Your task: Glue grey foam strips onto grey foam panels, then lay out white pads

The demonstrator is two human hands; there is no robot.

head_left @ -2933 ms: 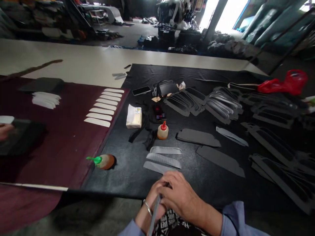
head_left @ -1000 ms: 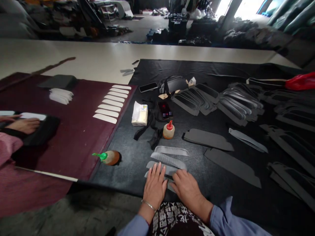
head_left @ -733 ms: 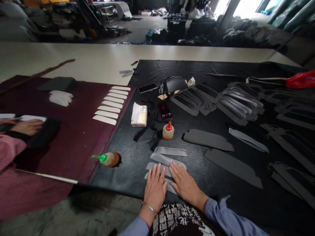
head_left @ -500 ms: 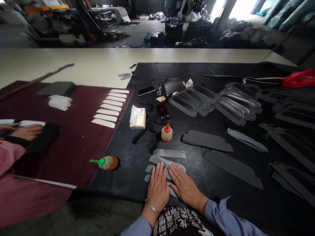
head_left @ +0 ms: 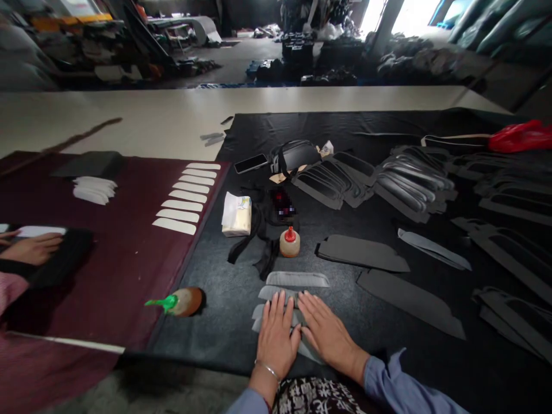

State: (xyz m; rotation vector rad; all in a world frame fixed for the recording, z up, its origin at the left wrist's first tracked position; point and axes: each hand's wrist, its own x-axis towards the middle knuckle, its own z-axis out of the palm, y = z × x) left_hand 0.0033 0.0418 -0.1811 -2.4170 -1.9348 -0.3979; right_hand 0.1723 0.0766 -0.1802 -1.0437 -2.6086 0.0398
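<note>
My left hand [head_left: 278, 336] and my right hand [head_left: 332, 333] lie flat side by side, fingers stretched out, pressing on several thin grey strips. Both hands partly cover these strips, though the ends of one strip [head_left: 268, 293] stick out at the left. Just beyond my fingertips another grey strip [head_left: 297, 279] lies fully in sight, untouched. Farther forward stands a squeeze bottle [head_left: 290, 244] with a red cap. To the left, a bottle with a green nozzle [head_left: 186, 302] and brown liquid appears tilted.
Dark grey panels [head_left: 362, 253] and a folded light grey strip [head_left: 433, 248] lie to the right, before stacked pieces [head_left: 414, 181]. A tissue pack [head_left: 237, 215] and phone [head_left: 251, 164] are farther forward. At left, another person's hand [head_left: 37, 250] rests near white strips [head_left: 176, 225].
The view has shifted slightly, so the table things sit a little lower and farther left. Both hands stay flat and have slid a little forward over the grey strips.
</note>
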